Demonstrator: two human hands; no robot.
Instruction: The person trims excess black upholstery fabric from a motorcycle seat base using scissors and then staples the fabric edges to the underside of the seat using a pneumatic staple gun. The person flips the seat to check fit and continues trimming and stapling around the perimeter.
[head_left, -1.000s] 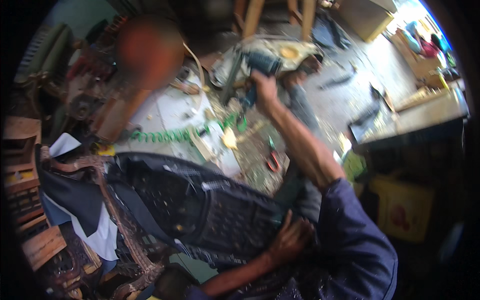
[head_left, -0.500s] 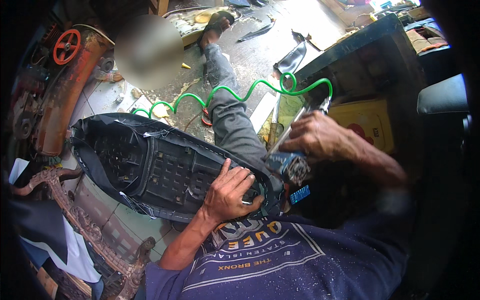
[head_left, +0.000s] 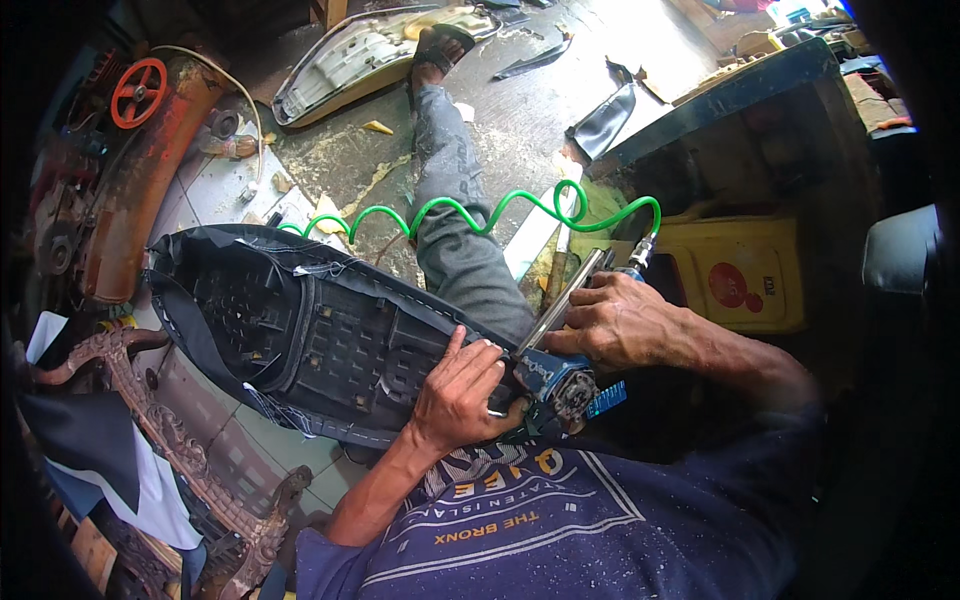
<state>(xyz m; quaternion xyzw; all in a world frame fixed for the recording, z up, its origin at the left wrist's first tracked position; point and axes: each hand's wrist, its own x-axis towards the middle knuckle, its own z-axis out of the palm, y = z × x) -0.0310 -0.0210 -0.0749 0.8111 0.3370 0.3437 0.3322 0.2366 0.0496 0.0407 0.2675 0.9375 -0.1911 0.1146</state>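
A long black motorcycle seat [head_left: 340, 340] lies upside down across my lap, its ribbed plastic base facing up. Black cover material [head_left: 200, 240] is folded over its rim, with a line of staples along the edge. My left hand [head_left: 460, 385] grips the seat's near right end, fingers over the base and thumb at the folded cover. In my right hand [head_left: 620, 320] is a blue and silver pneumatic stapler [head_left: 560, 375], its head against the seat's right end beside my left thumb. A coiled green air hose [head_left: 440, 205] connects to the stapler's handle.
A rusty tank [head_left: 150, 190] with a red handwheel stands at left, above a carved wooden frame [head_left: 200, 450]. A pale seat shell [head_left: 370, 60] lies ahead near my foot. On the right are a dark bench [head_left: 740, 100] and a yellow container [head_left: 740, 270]. Scraps litter the floor.
My right hand has brought the stapler down and left, from above the seat's right end to its edge. The left hand has stayed nearly in place.
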